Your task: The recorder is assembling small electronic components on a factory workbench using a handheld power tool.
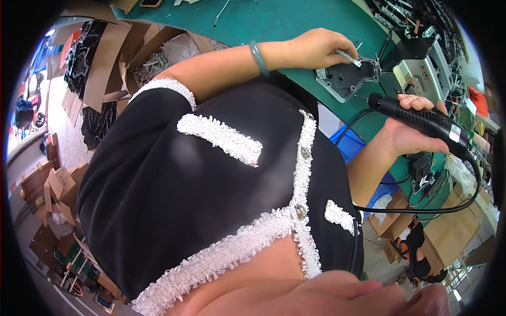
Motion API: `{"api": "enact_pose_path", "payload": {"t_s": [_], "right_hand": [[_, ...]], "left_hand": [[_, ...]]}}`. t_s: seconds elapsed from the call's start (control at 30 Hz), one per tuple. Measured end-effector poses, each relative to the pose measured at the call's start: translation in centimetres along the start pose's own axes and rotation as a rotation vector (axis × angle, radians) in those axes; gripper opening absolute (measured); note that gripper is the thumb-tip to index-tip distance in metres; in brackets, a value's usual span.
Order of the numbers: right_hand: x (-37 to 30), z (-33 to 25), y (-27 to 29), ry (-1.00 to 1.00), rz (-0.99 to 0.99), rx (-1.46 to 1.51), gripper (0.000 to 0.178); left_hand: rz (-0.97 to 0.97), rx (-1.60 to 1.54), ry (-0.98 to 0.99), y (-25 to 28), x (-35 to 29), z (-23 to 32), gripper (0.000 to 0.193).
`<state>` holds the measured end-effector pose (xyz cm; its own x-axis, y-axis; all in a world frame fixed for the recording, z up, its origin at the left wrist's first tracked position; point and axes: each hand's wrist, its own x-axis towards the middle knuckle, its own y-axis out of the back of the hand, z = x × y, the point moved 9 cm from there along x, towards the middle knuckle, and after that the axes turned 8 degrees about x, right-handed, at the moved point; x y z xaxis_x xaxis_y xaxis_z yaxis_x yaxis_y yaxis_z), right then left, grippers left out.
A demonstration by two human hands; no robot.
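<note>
My left hand [324, 48], with a green bangle at its wrist, is closed in a pinch on a small pale strip [348, 57]. One end of the strip lies over a dark grey plastic housing [345, 81], close to thin wires [371, 64] at the housing's edge. The housing rests open side up on the green table. In my right hand [408, 134] is a black corded electric screwdriver [421, 118], with my fingers wrapped round its body. Its thin bit [361, 97] points at the housing's near corner; whether it touches is too small to tell.
A silver and black boxy device [414, 76] stands on the green table [295, 21] beyond the housing. The screwdriver's black cord [437, 210] loops round on the right. Blue bins [350, 145] sit below the table edge. Cardboard boxes [66, 184] stand at the left.
</note>
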<state>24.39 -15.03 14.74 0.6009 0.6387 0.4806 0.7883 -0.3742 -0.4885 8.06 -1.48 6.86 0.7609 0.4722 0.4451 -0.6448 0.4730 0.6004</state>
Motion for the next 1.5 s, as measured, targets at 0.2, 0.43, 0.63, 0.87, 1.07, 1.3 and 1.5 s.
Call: {"api": "enact_pose_path", "payload": {"t_s": [0.2, 0.43, 0.63, 0.87, 1.07, 1.3, 1.5], "right_hand": [[0.0, 0.3, 0.5, 0.005, 0.000, 0.001, 0.098], [0.6, 0.8, -0.5, 0.023, -0.015, 0.057, 0.098], [-0.2, 0.1, 0.2, 0.045, 0.021, -0.004, 0.097], [-0.7, -0.2, 0.7, 0.066, 0.034, -0.014, 0.098], [-0.4, -0.5, 1.0, 0.083, 0.023, -0.030, 0.098], [-0.4, -0.6, 1.3, 0.087, 0.046, -0.026, 0.098], [-0.7, -0.7, 1.2, 0.085, 0.061, -0.096, 0.098]], "left_hand": [[0.030, -0.231, 0.447, 2.1, -2.9, -4.2, 0.016], [0.123, -0.627, 0.565, -1.0, -4.2, -2.8, 0.026], [0.002, 0.202, -0.126, 0.7, -1.7, 2.0, 0.020], [-0.138, -0.037, 0.069, -1.7, -2.9, 0.3, 0.017], [0.224, -0.679, 0.569, 0.2, -4.7, -3.3, 0.021], [0.094, 0.320, -0.100, 0.4, -2.5, 1.7, 0.014], [-0.022, 0.028, 0.255, 0.8, -1.2, -2.8, 0.025]]}}
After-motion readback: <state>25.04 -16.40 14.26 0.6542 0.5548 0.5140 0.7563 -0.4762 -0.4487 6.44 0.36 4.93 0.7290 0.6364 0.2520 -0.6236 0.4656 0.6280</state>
